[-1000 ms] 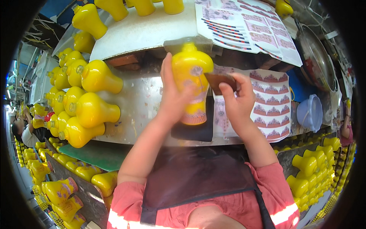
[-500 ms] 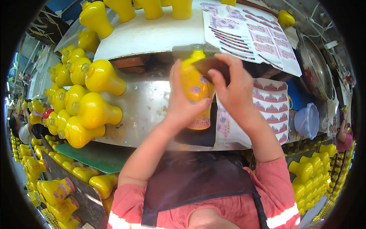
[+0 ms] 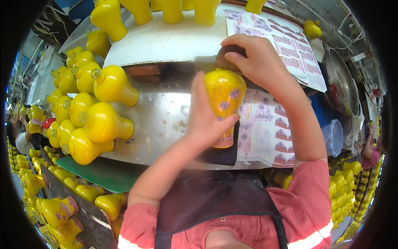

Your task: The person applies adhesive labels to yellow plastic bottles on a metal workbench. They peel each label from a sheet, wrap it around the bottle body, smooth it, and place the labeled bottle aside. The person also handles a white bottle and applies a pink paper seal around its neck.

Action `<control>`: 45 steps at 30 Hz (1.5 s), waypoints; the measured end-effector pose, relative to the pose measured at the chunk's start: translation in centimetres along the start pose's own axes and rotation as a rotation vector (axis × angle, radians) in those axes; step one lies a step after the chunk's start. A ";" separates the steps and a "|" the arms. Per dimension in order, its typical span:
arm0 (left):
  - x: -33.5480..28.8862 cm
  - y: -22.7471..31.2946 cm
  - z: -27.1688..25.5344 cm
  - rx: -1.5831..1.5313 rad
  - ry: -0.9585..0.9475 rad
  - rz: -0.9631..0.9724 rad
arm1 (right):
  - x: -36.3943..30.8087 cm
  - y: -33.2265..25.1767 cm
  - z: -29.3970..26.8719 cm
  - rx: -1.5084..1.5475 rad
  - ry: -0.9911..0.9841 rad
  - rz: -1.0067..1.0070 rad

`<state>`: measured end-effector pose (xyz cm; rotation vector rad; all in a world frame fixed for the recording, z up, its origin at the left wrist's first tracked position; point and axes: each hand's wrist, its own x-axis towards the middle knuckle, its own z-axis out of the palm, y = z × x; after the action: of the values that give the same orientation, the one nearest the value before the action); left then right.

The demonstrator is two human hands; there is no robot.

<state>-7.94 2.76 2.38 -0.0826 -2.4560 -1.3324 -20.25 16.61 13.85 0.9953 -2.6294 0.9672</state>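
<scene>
L hand is grasping the vase, lying nr the surface's front edge; R hand is clutching a scraper at vase's far end, prob. touching, blurry tho. If L hand's slackening, vase could be rolling, scuffing its decal.

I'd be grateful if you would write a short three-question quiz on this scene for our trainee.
1. Multiple choice: on the yellow bottle touched by the left hand, what colour are the flowers? A) green B) purple C) orange
2. True or false: the pale blue bucket is to the left of the lower printed sheet.
3. Fill in: the brown piece is in the person's ___ hand.

Key: 1. B; 2. False, it is to the right; 3. right.
</scene>
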 end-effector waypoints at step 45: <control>-0.9 1.1 -0.2 0.036 -0.024 -0.166 | -9.8 -1.4 3.6 0.048 0.423 -0.063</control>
<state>-6.84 3.27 3.09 0.1172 -2.5529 -1.3604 -11.66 18.77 8.17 0.7748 -2.2250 1.0922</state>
